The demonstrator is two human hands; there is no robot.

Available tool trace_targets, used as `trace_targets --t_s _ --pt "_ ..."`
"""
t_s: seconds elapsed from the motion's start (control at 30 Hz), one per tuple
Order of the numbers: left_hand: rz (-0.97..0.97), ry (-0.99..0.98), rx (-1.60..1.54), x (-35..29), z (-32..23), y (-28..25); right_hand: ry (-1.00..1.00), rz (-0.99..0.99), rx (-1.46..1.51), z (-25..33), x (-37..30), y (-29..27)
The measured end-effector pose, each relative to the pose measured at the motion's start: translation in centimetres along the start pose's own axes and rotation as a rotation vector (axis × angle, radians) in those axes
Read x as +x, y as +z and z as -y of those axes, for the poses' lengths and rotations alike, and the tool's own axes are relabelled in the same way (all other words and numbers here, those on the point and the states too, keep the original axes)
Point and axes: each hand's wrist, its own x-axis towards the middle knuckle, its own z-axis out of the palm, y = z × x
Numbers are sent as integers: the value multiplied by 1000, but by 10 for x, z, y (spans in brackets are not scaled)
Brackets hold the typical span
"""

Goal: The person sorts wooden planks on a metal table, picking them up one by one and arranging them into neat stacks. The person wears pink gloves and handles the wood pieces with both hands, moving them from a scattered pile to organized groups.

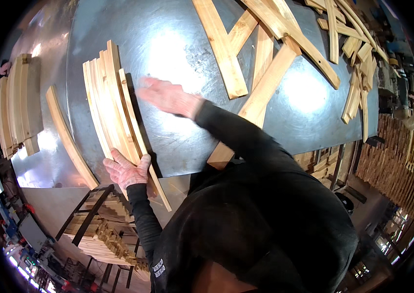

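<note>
A row of long, pale wooden slats (100, 105) lies side by side on the metal table. My left hand (127, 170) spans their near end, thumb on the right side and fingers on the left, gripping them. One narrower slat (136, 124) sits slightly askew along the row's right side, its near end sticking out past the table edge. Right of the row, my right hand (169, 97) is over the table with fingers stretched out, blurred by motion. It holds nothing visible and is apart from the slats.
A single slat (70, 136) lies left of the row, and a further stack of slats (14, 105) is at far left. Loose boards (221, 49) lie crosswise at the back right. Below the metal table (168, 146), racks hold stacked wood (102, 237). More piled wood (392, 163) stands at right.
</note>
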Motion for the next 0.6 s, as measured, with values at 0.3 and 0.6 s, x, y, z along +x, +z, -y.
trace_targets --t_s 0.3,0.6 --pt "-158 40 123 -4 -13 -12 1252 -859 -554 -56 -153 -117" --pt "230 511 -868 -56 -225 -18 803 -1141 168 -64 -212 -157"
